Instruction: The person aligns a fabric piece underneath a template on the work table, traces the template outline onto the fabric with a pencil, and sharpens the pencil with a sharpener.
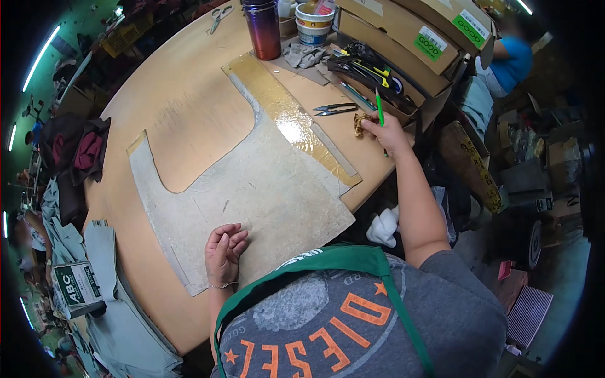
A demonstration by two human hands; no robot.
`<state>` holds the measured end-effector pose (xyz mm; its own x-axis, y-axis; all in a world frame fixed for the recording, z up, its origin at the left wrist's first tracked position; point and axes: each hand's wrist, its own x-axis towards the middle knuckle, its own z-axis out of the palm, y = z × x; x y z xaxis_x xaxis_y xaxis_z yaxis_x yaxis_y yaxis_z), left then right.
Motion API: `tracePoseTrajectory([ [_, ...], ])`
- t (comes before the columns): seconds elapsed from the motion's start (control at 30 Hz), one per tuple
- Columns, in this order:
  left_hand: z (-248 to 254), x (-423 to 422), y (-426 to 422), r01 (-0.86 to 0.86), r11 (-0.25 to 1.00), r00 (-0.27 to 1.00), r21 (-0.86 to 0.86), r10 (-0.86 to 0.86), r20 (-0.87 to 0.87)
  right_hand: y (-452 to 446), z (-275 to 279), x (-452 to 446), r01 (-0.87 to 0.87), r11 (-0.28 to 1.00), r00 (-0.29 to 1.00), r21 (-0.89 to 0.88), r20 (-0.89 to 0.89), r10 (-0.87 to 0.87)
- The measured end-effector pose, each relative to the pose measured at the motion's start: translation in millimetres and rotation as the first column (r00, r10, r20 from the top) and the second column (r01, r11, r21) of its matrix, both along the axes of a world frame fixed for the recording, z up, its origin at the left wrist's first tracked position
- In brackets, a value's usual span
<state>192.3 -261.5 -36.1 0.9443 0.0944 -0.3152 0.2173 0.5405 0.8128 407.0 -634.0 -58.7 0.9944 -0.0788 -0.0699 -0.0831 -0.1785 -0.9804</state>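
Note:
A large grey pattern piece (252, 189) with a deep curved cutout lies flat on the table, its upper right edge banded with shiny yellow tape (293, 129). My left hand (225, 253) is over its lower part, fingers loosely bent and nothing visible in them. At the table's right edge, my right hand (387, 131) has a green pencil (379, 104) upright between its fingers. The fingertips also meet a small crumpled gold-brown item (360, 124); whether they grip it or only touch it I cannot tell. Black thread snips (335, 109) lie just left of that hand.
A box of cutters and pens (372, 79) stands behind my right hand, beside cardboard boxes (403, 38). A purple tumbler (261, 28), stacked tubs (313, 24) and scissors (218, 17) are farther back. Grey-green sheets (120, 309) hang at the left edge. Another person (512, 60) is at right.

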Motion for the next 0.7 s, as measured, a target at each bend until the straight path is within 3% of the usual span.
tracePoseTrajectory([
  [0.13,3,2,-2,0.003,1.0,1.0,0.002,-0.003,-0.007,2,12,3,-0.062,0.989,0.994,-0.132,-0.097,0.049],
  [0.27,1,0,-1,-0.009,1.0,1.0,-0.016,0.009,0.003,-2,-12,19,-0.093,0.948,0.991,-0.304,0.063,0.118],
  [0.37,1,0,-2,-0.013,1.0,1.0,-0.018,0.014,0.004,6,11,10,-0.108,0.917,0.992,-0.384,0.023,0.127],
  [0.7,-1,0,0,0.005,1.0,1.0,0.015,-0.006,0.002,0,22,5,-0.166,0.923,0.986,-0.347,-0.043,0.161],
])
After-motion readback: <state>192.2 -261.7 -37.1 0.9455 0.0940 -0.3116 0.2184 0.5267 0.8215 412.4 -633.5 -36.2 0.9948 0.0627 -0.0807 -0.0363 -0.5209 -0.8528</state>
